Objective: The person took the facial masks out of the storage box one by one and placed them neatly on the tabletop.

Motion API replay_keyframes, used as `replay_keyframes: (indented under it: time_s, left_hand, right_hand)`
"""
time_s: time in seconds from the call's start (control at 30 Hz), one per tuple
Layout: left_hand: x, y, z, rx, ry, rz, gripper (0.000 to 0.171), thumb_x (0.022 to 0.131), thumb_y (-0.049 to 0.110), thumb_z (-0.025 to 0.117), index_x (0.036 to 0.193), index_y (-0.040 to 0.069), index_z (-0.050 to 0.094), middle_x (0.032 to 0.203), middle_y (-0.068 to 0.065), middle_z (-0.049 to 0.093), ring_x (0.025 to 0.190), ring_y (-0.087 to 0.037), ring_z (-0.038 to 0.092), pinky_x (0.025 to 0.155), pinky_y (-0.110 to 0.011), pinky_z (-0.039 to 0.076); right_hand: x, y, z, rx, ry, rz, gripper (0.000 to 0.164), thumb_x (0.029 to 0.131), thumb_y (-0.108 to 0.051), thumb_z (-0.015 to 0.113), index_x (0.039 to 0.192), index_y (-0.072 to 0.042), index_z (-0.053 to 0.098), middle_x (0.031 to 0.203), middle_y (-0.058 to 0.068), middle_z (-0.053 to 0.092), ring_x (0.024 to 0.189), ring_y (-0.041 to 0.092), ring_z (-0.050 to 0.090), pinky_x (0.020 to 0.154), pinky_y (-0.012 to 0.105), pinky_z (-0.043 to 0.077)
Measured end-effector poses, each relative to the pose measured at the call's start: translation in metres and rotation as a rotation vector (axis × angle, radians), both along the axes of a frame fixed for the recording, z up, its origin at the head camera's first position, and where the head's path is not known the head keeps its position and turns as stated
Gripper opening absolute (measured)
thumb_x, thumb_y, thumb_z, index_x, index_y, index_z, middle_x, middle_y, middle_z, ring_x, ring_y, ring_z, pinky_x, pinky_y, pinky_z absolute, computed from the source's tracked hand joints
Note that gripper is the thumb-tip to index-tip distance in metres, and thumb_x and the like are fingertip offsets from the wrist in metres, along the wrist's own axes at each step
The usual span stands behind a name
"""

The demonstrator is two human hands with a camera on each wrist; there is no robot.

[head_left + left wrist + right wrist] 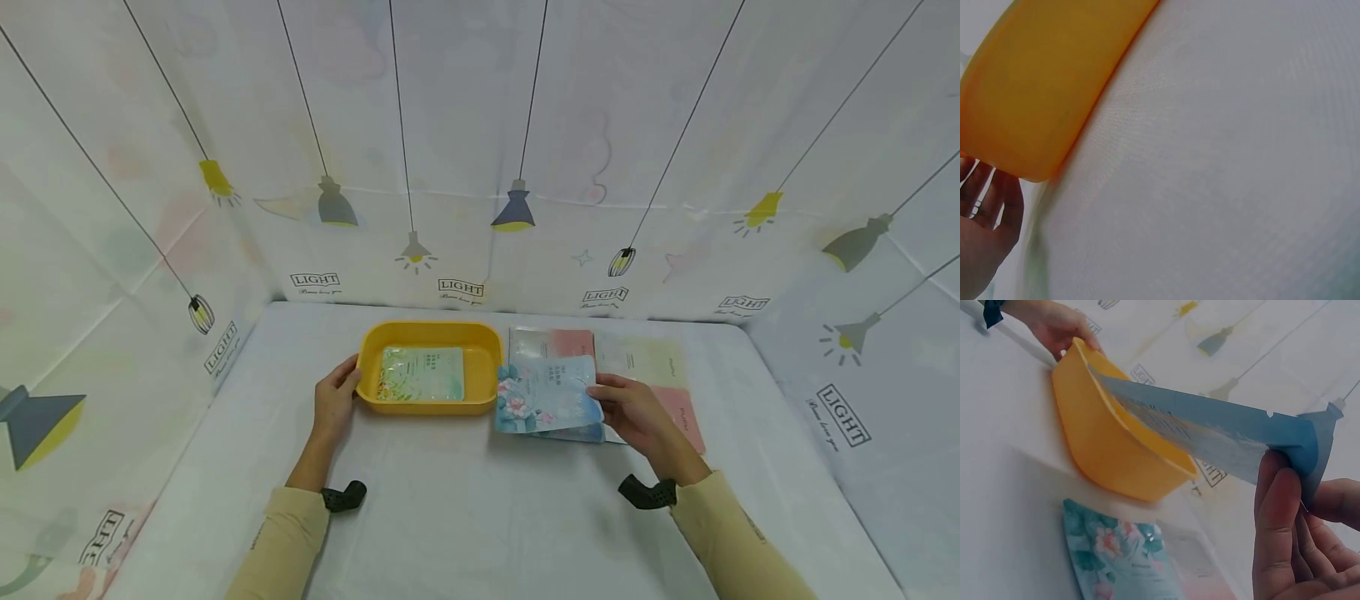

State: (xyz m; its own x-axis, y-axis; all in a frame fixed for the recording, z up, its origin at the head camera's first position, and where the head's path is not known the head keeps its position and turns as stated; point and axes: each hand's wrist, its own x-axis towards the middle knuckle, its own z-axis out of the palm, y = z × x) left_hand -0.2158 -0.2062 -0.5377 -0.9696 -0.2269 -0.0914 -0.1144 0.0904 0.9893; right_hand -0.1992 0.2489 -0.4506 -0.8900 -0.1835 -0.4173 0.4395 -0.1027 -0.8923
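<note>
My left hand [335, 400] holds the left end of a yellow plastic tray [427, 409], its fingers against the end wall [1010, 112]. Inside the tray a pale green sachet with a leafy print [422, 374] lies flat. At the right, my right hand [637, 414] pinches the right edge of a light blue flowered sachet [551, 393] between thumb and fingers. That sachet is raised and slightly bent, its left end beside the tray's right rim. Beneath it, another blue flowered sachet [1119, 556] shows in the right wrist view, largely covered in the head view.
More flat sachets lie right of the tray: a pink and silver one [573, 342], a pale green one [660, 358] and a pink one [684, 417]. A white cloth [480, 517] covers the table. Curtains printed with lamps [465, 125] enclose its back and sides.
</note>
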Motion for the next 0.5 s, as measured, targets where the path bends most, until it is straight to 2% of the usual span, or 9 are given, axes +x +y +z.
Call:
replay_keyframes:
  time_s: [0.13,0.37,0.5]
  left_hand:
    - [0.0,-0.001,-0.001,-0.009,-0.004,0.001,0.044,0.104,0.024,0.047,0.145,0.009,0.046,0.148,-0.011,0.048,0.131,-0.024,0.05,0.088,-0.01,0.05]
    - [-0.001,0.0,-0.002,-0.001,-0.006,-0.001,0.044,0.103,0.023,0.047,0.145,0.009,0.046,0.148,-0.012,0.049,0.131,-0.024,0.05,0.085,-0.007,0.049]
    - [-0.001,0.0,-0.002,-0.008,0.004,0.004,0.044,0.103,0.023,0.047,0.145,0.008,0.046,0.147,-0.012,0.049,0.13,-0.025,0.05,0.083,-0.004,0.047]
  right_hand:
    - [0.01,0.008,-0.008,0.013,-0.021,-0.005,0.053,0.095,-0.017,0.063,0.14,-0.001,0.04,0.107,-0.006,0.067,0.088,0.01,0.063,0.077,0.018,0.054]
    - [0.033,0.022,-0.028,-0.001,-0.028,0.031,0.033,0.095,-0.012,0.062,0.125,-0.005,0.049,0.105,-0.006,0.07,0.089,0.011,0.067,0.08,0.02,0.056]
    - [0.043,0.027,-0.038,0.011,-0.045,0.036,0.035,0.095,-0.013,0.062,0.126,-0.003,0.049,0.105,-0.005,0.07,0.089,0.012,0.067,0.081,0.02,0.056]
